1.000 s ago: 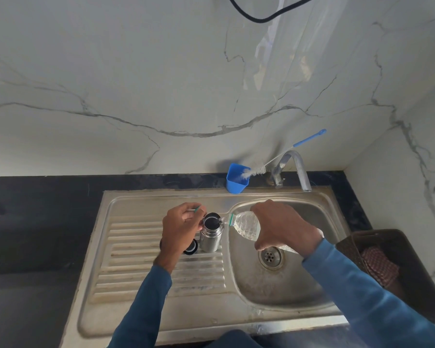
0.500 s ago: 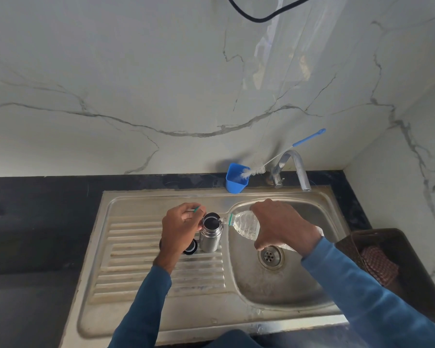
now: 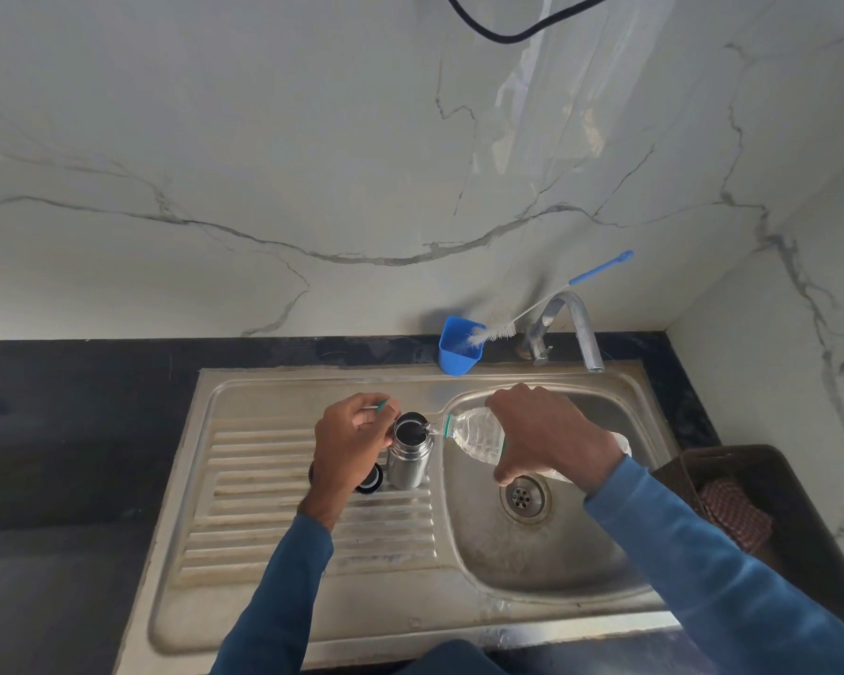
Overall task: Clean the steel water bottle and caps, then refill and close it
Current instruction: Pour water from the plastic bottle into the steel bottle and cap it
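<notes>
Head view: one steel bottle (image 3: 409, 461), one plastic bottle (image 3: 476, 433), one blue cup (image 3: 453, 359)

Room on drainboard (image 3: 254, 484) L of steel bottle (image 3: 407, 467); tap (image 3: 573, 324) behind.

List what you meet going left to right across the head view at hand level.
In order: left hand pinching a green cap → steel bottle → clear plastic bottle → right hand gripping it → dark basket holding a checked cloth.
</notes>
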The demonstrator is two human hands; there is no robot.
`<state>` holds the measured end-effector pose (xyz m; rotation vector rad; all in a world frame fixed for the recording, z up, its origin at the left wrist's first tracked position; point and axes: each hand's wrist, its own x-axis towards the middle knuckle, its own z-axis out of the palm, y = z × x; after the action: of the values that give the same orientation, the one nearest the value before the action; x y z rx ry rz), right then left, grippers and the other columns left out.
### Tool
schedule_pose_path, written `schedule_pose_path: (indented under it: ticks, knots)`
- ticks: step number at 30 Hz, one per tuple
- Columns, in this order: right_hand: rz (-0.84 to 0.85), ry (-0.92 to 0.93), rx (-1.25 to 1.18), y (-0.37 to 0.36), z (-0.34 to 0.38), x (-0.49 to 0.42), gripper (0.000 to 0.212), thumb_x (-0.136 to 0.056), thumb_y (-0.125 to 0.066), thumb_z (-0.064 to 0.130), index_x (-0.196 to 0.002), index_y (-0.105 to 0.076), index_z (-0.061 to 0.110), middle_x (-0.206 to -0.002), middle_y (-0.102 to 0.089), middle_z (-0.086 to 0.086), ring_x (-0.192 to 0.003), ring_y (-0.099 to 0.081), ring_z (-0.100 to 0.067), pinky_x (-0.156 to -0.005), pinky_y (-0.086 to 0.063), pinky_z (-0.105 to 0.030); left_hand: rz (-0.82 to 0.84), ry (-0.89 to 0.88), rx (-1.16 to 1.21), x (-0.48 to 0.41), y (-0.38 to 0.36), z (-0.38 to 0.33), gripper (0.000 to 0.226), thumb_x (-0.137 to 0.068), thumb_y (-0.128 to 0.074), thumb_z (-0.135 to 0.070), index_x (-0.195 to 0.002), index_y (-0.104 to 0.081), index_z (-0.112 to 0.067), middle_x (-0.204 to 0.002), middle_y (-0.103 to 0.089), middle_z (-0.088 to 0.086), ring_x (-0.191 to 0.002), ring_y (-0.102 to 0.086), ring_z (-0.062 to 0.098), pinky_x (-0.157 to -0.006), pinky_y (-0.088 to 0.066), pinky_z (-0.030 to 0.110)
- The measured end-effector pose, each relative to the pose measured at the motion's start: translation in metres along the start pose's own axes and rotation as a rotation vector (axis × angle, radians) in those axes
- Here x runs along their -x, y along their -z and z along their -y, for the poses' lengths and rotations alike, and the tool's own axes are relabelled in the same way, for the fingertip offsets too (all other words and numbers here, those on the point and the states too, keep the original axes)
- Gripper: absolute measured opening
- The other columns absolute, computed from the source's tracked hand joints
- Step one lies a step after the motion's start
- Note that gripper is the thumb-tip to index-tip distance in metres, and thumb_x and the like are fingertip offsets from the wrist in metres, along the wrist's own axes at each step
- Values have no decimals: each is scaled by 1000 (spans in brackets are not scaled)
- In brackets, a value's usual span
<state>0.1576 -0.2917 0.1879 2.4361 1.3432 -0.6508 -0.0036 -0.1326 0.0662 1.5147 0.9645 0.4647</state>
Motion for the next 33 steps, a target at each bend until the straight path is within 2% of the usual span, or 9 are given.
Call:
schedule_pose_path:
  ticks: [5, 10, 15, 33]
  knots:
    - [6, 2, 12, 2, 1, 1, 82, -72, -92, 47, -138, -54, 18, -127, -61, -3, -116, -62, -26, -92, -49, -35, 1, -4, -6, 1, 0, -1, 18, -96, -78, -22, -109, -79, -10, -90, -82, 2, -77, -80, 16, -74, -68, 43]
    - [7, 2, 26, 3, 1, 0, 80, -71, -92, 48, -135, -55, 18, -124, -62, -3, -114, -63, -26, -87, -47, -34, -7, -2, -8, 2, 0, -1, 19, -96, -79, -23, -109, -79, -10, -90, -82, 2, -77, -80, 15, -75, -68, 45]
    - [15, 8, 37, 5, 1, 0, 84, -72, -92, 49, -140, -53, 18, -130, -62, -4, -120, -61, -26, -99, -50, -38, -6, 5, 2, 2, 0, -2, 18, -95, -79, -22, -108, -79, -9, -89, -82, 2, -77, -80, 14, -75, -68, 45]
    - [12, 31, 102, 8, 4, -4, 83, -72, -91, 54, -135, -52, 17, -129, -62, -4, -117, -62, -25, -96, -49, -37, -10, -5, -7, 3, 0, -4, 14, -96, -78, -21, -106, -80, -11, -85, -82, 0, -78, -80, 17, -74, -68, 42]
